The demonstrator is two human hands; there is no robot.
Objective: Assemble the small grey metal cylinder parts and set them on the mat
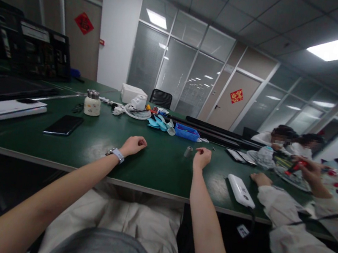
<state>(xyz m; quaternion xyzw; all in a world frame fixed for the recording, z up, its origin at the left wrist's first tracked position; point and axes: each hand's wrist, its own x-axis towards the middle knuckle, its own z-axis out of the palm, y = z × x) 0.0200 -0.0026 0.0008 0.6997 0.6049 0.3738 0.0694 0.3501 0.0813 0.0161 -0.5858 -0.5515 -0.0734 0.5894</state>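
My left hand (134,145) rests on the green table (156,163) with its fingers loosely curled in, and nothing shows in it. A watch (116,153) with a pale strap is on that wrist. Just left of my right hand (202,158) stands a small silver metal cylinder (188,151), upright on the tabletop. A narrow gap separates it from my fingertips. The fingers of this hand are bent and drawn together, with no object visible in them. Farther back lie light blue fan blades (160,123) and a blue plastic basket (187,132).
On the left are a black phone (64,125), a cream jar (92,103) and a white flat device (8,108). A white fan grille (138,113) and white box (133,94) stand behind. On the right, a white power bank-like device (240,190) lies beside a co-worker's hands (261,179).
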